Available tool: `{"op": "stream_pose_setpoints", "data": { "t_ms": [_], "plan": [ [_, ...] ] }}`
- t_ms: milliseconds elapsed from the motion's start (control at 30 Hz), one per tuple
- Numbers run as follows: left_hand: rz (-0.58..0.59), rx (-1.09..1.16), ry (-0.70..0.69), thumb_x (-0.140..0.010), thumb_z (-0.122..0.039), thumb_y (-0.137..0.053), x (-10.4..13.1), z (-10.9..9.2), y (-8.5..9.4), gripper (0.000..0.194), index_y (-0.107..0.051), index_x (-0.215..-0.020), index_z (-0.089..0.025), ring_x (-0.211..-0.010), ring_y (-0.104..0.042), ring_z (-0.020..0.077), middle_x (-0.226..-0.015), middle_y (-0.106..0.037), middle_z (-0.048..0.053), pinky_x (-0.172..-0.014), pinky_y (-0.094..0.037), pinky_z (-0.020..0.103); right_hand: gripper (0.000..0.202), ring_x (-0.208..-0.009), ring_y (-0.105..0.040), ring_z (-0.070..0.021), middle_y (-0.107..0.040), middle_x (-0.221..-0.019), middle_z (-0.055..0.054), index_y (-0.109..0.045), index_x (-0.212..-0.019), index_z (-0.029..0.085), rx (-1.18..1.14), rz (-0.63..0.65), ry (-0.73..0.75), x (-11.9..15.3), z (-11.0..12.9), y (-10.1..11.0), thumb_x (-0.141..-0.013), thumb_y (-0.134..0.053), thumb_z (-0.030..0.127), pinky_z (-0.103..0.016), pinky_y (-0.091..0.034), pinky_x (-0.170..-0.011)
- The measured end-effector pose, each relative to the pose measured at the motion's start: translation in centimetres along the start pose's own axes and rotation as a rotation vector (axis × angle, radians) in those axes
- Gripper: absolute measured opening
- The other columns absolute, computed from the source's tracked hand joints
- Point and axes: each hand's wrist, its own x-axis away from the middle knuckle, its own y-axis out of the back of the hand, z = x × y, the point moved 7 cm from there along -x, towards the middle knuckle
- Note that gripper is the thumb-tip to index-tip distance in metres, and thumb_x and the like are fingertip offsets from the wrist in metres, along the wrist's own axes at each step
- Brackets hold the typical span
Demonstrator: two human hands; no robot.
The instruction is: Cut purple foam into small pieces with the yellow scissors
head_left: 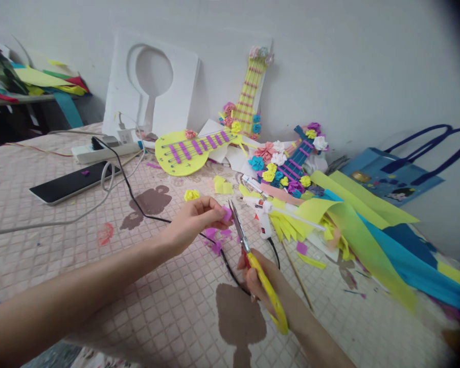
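Note:
Between the fingertips of my left hand [193, 222] is a small piece of purple paper [226, 213]. My right hand [266, 281] grips yellow-handled scissors [266, 286], whose slightly parted blades point up beside the purple piece. Several purple paper scraps [215, 245] lie on the table below my left fingers. A yellow paper flower [192, 194] sits just beyond that hand. To the right of the scissors lies a white glue gun [264, 220] with a glue stick in its back.
Paper guitars, one yellow [184, 153] and one blue [297, 158], lie toward the wall. Yellow paper strips [352, 230] and a blue bag [394, 171] are at right. A black phone [72, 183] and power strip [99, 152] sit left, and a black cable [132, 194] crosses the table.

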Motion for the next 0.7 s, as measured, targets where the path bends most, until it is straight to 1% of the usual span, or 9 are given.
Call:
{"op": "stream_pose_setpoints", "data": {
  "t_ms": [67, 167, 267, 333, 400, 500, 533, 600, 700],
  "plan": [
    [0.001, 0.006, -0.009, -0.078, -0.028, -0.074, 0.0, 0.1, -0.1, 0.022, -0.059, -0.071, -0.014, -0.072, -0.067, 0.0132, -0.075, -0.072, 0.004, -0.076, -0.054, 0.028, 0.052, -0.054, -0.039, -0.0124, -0.039, -0.063, 0.004, -0.044, -0.082, 0.023, -0.011, 0.019, 0.006, 0.1, 0.0, -0.2, -0.086, -0.038, 0.074, -0.025, -0.040, -0.049],
    [-0.027, -0.012, -0.052, -0.080, -0.030, -0.074, 0.2, 0.1, -0.1, 0.022, -0.059, -0.073, -0.014, -0.071, -0.067, 0.0124, -0.075, -0.072, 0.003, -0.076, -0.054, 0.028, 0.056, -0.052, -0.037, -0.0122, -0.038, -0.061, 0.005, -0.044, -0.084, 0.023, -0.009, -0.003, 0.013, 0.0, -0.4, -0.4, -0.083, -0.037, 0.078, -0.024, -0.038, -0.046],
    [-0.080, -0.035, -0.079, -0.080, -0.032, -0.073, 0.4, 0.2, -0.1, 0.024, -0.057, -0.074, -0.015, -0.070, -0.067, 0.0121, -0.074, -0.071, 0.002, -0.076, -0.054, 0.028, 0.056, -0.050, -0.034, -0.0115, -0.036, -0.058, 0.006, -0.042, -0.080, 0.023, 0.011, -0.059, 0.005, -0.2, -0.8, -0.5, -0.081, -0.039, 0.079, -0.023, -0.034, -0.043],
    [-0.111, -0.030, -0.084, -0.081, -0.033, -0.073, 0.6, 0.4, 0.0, 0.025, -0.057, -0.074, -0.015, -0.071, -0.066, 0.0125, -0.075, -0.071, 0.002, -0.076, -0.054, 0.028, 0.055, -0.050, -0.035, -0.0111, -0.037, -0.057, 0.006, -0.041, -0.077, 0.024, 0.001, -0.082, -0.011, -0.3, -0.9, -0.5, -0.080, -0.044, 0.078, -0.023, -0.034, -0.044],
    [-0.130, -0.018, -0.093, -0.081, -0.034, -0.072, 0.7, 0.6, -0.1, 0.024, -0.058, -0.076, -0.015, -0.075, -0.066, 0.0133, -0.078, -0.070, 0.003, -0.078, -0.053, 0.028, 0.054, -0.049, -0.036, -0.0109, -0.038, -0.057, 0.006, -0.042, -0.077, 0.023, -0.044, -0.093, -0.023, -0.3, -0.9, -0.6, -0.078, -0.047, 0.077, -0.023, -0.035, -0.044],
    [-0.126, -0.023, -0.077, -0.081, -0.034, -0.071, 1.0, 1.2, -0.4, 0.023, -0.058, -0.077, -0.016, -0.079, -0.065, 0.0136, -0.084, -0.069, 0.003, -0.080, -0.051, 0.028, 0.056, -0.045, -0.036, -0.0098, -0.036, -0.056, 0.008, -0.045, -0.082, 0.022, -0.197, -0.124, -0.045, -0.5, -1.2, -0.5, -0.076, -0.051, 0.078, -0.023, -0.034, -0.042],
    [-0.115, -0.038, -0.063, -0.080, -0.034, -0.072, 1.2, 1.5, -0.6, 0.024, -0.058, -0.076, -0.016, -0.078, -0.063, 0.0131, -0.085, -0.068, 0.003, -0.079, -0.050, 0.028, 0.055, -0.044, -0.035, -0.0092, -0.036, -0.056, 0.009, -0.046, -0.085, 0.022, -0.262, -0.142, -0.059, -0.5, -1.3, -0.4, -0.076, -0.054, 0.076, -0.022, -0.033, -0.042],
    [-0.077, -0.086, -0.039, -0.079, -0.034, -0.073, 1.6, 2.1, -1.3, 0.025, -0.058, -0.072, -0.015, -0.077, -0.060, 0.0129, -0.085, -0.066, 0.003, -0.077, -0.049, 0.027, 0.049, -0.044, -0.036, -0.0080, -0.039, -0.058, 0.009, -0.045, -0.089, 0.023, -0.379, -0.191, -0.087, -0.5, -1.6, 0.0, -0.075, -0.064, 0.066, -0.021, -0.033, -0.041],
    [-0.005, -0.141, -0.022, -0.078, -0.037, -0.073, 2.3, 2.8, -2.5, 0.027, -0.058, -0.069, -0.016, -0.084, -0.060, 0.0161, -0.090, -0.066, 0.005, -0.080, -0.047, 0.028, 0.043, -0.045, -0.038, -0.0073, -0.044, -0.064, 0.008, -0.045, -0.089, 0.024, -0.432, -0.278, -0.093, -0.5, -1.5, 0.7, -0.072, -0.074, 0.051, -0.020, -0.033, -0.040]
  ]
}}
